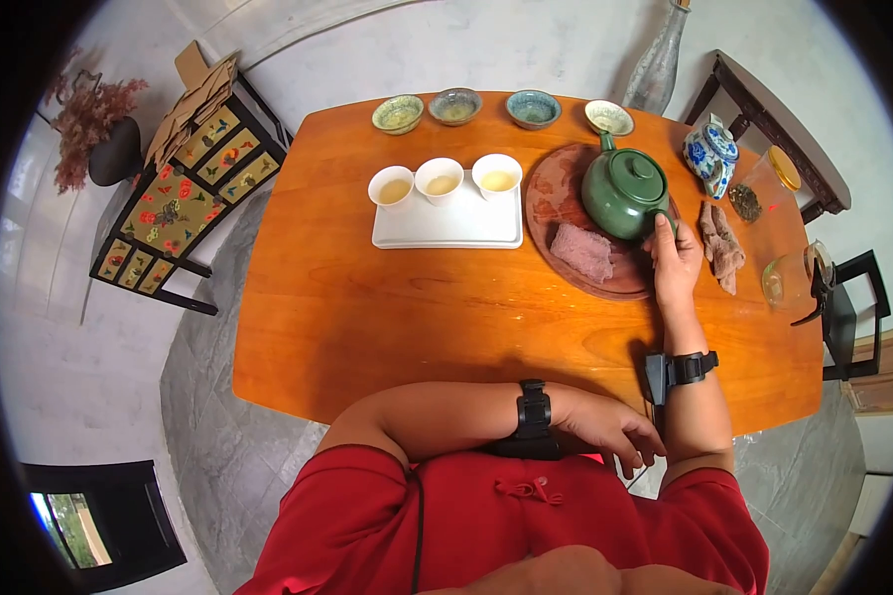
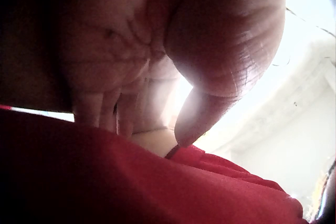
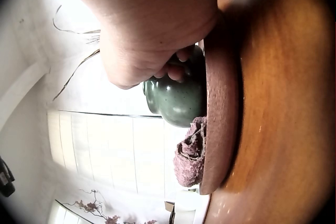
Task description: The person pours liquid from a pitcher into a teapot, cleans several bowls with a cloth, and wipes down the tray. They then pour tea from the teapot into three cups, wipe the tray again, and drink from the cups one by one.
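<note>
A green lidded teapot (image 1: pixel 625 193) sits on a round reddish-brown board (image 1: pixel 556 178), its spout pointing to the back. My right hand (image 1: pixel 676 266) grips the teapot's handle at the near side; in the right wrist view its fingers (image 3: pixel 176 71) curl against the green body. A folded pinkish cloth (image 1: pixel 581 253) lies on the board left of that hand. My left hand (image 1: pixel 610 421) hangs with loosely bent fingers in front of the red shirt, beside the right forearm, and holds nothing. The left wrist view shows its palm (image 2: pixel 115 50) and thumb close to the shirt.
Three white cups (image 1: pixel 439 181) of pale liquid stand on a white tray (image 1: pixel 446 230). Several glazed bowls (image 1: pixel 533 109) line the back edge. To the right are a blue-and-white pot (image 1: pixel 711 156), a crumpled brown cloth (image 1: pixel 721 248), a yellow-lidded jar (image 1: pixel 764 185) and a glass pitcher (image 1: pixel 786 280).
</note>
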Demonstrator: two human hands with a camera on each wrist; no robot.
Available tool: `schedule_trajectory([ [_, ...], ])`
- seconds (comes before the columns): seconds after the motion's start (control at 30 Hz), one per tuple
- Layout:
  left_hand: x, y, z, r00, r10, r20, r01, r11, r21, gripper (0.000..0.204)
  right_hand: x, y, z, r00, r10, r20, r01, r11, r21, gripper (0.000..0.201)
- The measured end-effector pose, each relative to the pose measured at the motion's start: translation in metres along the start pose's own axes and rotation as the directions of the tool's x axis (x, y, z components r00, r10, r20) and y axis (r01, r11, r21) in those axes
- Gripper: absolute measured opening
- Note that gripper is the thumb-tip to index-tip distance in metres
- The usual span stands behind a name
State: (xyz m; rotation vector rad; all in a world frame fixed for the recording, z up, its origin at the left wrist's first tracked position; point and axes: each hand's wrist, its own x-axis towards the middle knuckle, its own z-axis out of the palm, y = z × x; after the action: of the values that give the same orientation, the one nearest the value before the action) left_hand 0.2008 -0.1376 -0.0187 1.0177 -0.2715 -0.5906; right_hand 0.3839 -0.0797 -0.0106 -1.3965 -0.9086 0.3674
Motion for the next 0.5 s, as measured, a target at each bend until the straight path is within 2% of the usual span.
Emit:
schedule_trajectory([
  [0.17,-0.0007,0.0008,-0.0003,1.0,0.006,-0.006,-0.005,1.0,0.021,0.054,0.0006,0.0012,0.0006,0.999,0.031,-0.006,-0.031,0.999,0.02,0.03],
  [0.33,-0.0003,0.0005,-0.0003,1.0,-0.006,0.003,0.006,1.0,0.014,0.054,0.0014,0.0079,-0.0006,0.997,-0.073,-0.005,0.073,0.997,-0.02,0.029],
  [0.5,-0.0012,0.002,0.0005,1.0,0.001,0.002,-0.001,1.0,0.011,0.053,0.0006,0.0057,-0.0009,0.999,-0.033,-0.004,0.033,0.999,-0.011,0.028],
])
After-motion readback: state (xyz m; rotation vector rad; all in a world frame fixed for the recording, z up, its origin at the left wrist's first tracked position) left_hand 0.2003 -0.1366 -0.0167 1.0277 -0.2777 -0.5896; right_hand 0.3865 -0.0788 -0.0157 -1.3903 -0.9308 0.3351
